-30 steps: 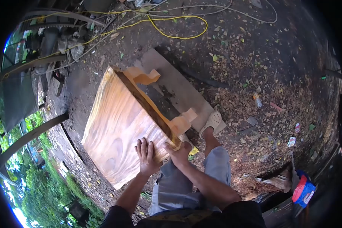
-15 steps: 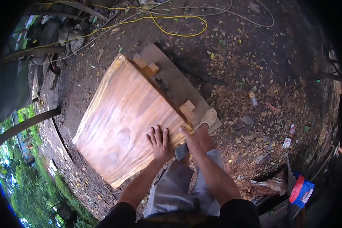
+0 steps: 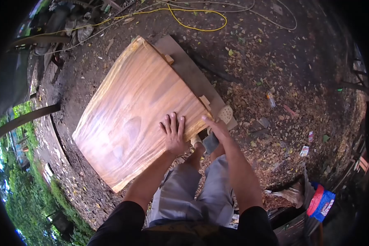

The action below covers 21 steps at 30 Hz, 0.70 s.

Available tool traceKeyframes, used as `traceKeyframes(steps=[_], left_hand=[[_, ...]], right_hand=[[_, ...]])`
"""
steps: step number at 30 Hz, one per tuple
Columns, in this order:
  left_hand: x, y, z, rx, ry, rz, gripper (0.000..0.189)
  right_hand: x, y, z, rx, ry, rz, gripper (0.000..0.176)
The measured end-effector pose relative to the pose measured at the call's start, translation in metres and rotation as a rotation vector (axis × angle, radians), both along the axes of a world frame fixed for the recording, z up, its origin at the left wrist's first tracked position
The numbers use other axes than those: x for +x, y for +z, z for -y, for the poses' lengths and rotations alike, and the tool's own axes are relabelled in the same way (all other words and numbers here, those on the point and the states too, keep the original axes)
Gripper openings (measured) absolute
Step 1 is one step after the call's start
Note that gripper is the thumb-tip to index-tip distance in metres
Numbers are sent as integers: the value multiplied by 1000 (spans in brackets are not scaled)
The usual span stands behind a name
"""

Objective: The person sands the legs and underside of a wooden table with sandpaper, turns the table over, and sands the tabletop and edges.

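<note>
A broad, smooth wooden slab (image 3: 139, 94) with pale live edges lies in front of me, its grain showing clearly. My left hand (image 3: 174, 135) rests flat on its face near the close edge, fingers spread and holding nothing. At the slab's near right corner is my right hand (image 3: 217, 126), its thumb side against the edge and its fingers curled. From under that hand hangs a dark grey flat piece of sandpaper (image 3: 210, 142). Small wooden blocks (image 3: 205, 101) show beside the slab's right edge, on a grey board (image 3: 188, 69).
My feet in beige perforated clogs (image 3: 225, 114) are close to the slab's corner. Leaf-strewn dirt (image 3: 266, 135) spreads to the right. A yellow cord (image 3: 197, 28) crosses the ground at the top. A red and blue bag (image 3: 320, 203) sits at lower right.
The view has shifted, and less of the slab's right side and the blocks shows. My right hand and the grey sandpaper have moved right relative to my left hand, which stays flat on the slab.
</note>
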<state>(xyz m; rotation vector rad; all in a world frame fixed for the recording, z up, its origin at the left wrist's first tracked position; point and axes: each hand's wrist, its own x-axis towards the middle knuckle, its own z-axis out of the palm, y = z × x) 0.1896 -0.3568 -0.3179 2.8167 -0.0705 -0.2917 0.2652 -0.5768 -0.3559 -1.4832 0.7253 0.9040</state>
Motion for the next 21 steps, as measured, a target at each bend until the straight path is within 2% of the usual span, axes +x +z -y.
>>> traceKeyframes(steps=[2, 3, 6, 7, 10, 11, 14, 16, 19, 21], left_hand=[[-2, 4, -2, 4, 10, -64, 126], [1, 5, -2, 3, 12, -87, 127], [2, 5, -3, 3, 10, -74, 125], [3, 10, -2, 5, 11, -86, 123], [2, 32, -7, -14, -41, -127, 116], [-2, 60, 1, -58, 9, -108, 109], [-48, 93, 24, -571, 83, -380, 98], [-89, 111, 55, -756, 225, -614, 78], [-128, 119, 83, -802, 275, -579, 57], [-153, 103, 77, -841, 434, -628, 44]], right_hand=[[0, 13, 16, 7, -106, -1, 77], [-12, -5, 27, -66, -178, 31, 62], [-56, -11, 54, 27, -577, 16, 43], [-60, 38, 53, 108, -705, -66, 29], [-122, 11, 67, 47, -789, 49, 23], [-139, 14, 70, -27, -730, 76, 23], [-170, 26, 59, -227, -543, 144, 26], [-184, 44, 43, -341, -393, 170, 30], [-198, 62, 19, -458, -317, 242, 31], [-216, 78, 22, -290, -386, 314, 32]])
